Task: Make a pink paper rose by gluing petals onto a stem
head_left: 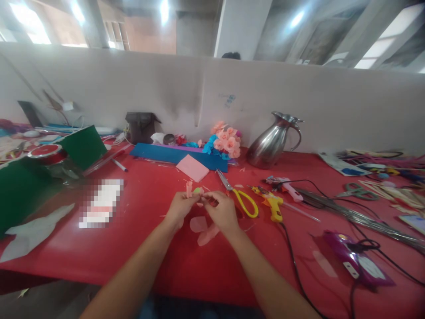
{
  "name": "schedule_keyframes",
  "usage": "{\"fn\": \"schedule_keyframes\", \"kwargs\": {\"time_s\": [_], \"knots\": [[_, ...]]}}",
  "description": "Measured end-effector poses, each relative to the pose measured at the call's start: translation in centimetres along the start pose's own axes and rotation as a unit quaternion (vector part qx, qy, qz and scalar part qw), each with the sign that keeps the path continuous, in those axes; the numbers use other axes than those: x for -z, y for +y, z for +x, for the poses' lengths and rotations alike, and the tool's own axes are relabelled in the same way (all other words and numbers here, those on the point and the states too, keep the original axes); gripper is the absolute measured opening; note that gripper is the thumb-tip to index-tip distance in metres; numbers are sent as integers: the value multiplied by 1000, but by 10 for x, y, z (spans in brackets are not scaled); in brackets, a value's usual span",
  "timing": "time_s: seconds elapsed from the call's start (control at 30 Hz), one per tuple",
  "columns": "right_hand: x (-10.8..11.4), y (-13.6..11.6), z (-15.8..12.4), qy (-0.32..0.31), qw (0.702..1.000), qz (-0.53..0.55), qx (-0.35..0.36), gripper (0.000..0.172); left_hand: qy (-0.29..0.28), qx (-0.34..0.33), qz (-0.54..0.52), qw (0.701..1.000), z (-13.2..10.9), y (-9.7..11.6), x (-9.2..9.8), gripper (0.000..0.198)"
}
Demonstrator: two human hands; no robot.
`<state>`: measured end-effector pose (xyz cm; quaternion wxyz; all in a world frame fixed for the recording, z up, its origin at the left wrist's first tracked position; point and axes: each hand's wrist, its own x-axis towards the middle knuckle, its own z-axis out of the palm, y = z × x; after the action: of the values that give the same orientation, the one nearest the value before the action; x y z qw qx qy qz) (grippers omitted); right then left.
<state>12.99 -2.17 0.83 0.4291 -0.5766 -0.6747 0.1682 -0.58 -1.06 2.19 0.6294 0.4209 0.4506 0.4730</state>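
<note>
A red counter (133,257) runs along a pale partition (332,110), smudged grey near its middle. Beyond it, a white column (241,26) rises to a dim ceiling (195,5). Bright windows (29,26) show at far left and right, and a light (164,11) glares overhead.

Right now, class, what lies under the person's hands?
Pale pink paper petals lie on the red table below the left hand and right hand, which pinch a small pink piece; the right hand hides part of one.
</note>
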Motion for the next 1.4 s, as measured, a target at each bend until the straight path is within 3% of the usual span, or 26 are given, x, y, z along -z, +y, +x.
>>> {"fn": "schedule_keyframes", "kwargs": {"time_s": [0.3, 0.43, 0.57, 0.77, 1.07, 1.4], "knots": [[4, -5, 0, -8, 997, -75, -3, 9, -23, -8, 39, 999, 4, -12, -1, 18], [4, -4, 1, -16, 997, 48, -53, 7, -21, -11, 22, 999, 4, -11, -1, 23], [3, -3, 3, -30, 973, 196, -120, 14, -1, -10, -10, 1000, 1, -4, -1, 21], [3, -1, 6, -23, 937, 294, -187, 14, 0, -39, -9, 999, 0, -1, -3, 20], [5, -7, 4, -38, 951, 265, -155, 10, 18, -50, 45, 998, -2, 3, -3, 15], [2, -4, 1, -48, 967, 222, -117, 13, 36, -89, 123, 988, 3, -8, 2, 18]]}}
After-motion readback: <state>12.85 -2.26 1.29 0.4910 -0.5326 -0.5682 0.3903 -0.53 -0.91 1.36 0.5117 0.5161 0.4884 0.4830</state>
